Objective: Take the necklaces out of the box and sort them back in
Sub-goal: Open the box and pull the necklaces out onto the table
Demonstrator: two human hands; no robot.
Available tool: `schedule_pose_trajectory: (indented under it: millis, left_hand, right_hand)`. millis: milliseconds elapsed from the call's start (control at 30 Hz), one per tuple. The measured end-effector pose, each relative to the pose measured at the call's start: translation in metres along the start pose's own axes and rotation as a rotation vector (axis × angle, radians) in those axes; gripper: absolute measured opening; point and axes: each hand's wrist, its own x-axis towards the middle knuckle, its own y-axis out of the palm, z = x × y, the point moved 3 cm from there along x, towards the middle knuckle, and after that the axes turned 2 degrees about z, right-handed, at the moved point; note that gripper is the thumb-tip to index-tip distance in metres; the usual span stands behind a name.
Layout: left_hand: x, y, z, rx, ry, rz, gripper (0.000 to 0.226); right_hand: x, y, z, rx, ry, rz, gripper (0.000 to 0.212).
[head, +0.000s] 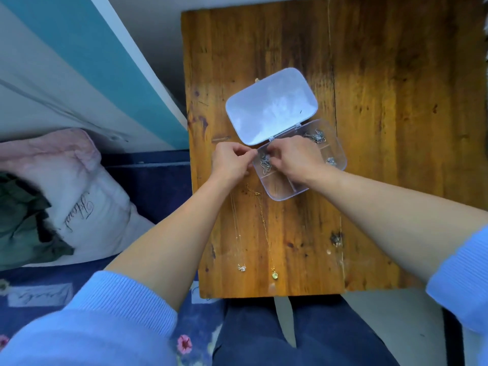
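A clear plastic compartment box (339, 154) sits open on the wooden table, its lid (272, 105) flat behind it. My left hand (231, 161) and my right hand (295, 159) meet over the box's left compartment, fingers pinched on a silver chain necklace (264, 165) bunched there. Another silver necklace (317, 136) lies in the far compartment, and a small silver piece (331, 161) in the right one. On the table near me lie a gold necklace with a green pendant (274, 274) and a thin silver necklace with a sparkly pendant (241, 268), both stretched out.
The wooden table (383, 128) has its left edge beside a bed with a white pillow (87, 204) and blue floral bedding (148, 180). My knees in dark trousers (250, 336) are at the table's near edge.
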Motion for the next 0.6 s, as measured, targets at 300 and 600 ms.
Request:
schedule_pose_trajectory:
  millis: [300, 600]
  left_hand:
    - [0.011, -0.002, -0.003, -0.022, 0.024, 0.035, 0.014]
    - [0.022, -0.009, -0.012, -0.029, 0.047, 0.031, 0.010]
  right_hand:
    - [0.013, 0.006, -0.005, -0.182, -0.166, -0.023, 0.027]
    - [0.019, 0.004, 0.002, -0.157, -0.099, -0.021, 0.020]
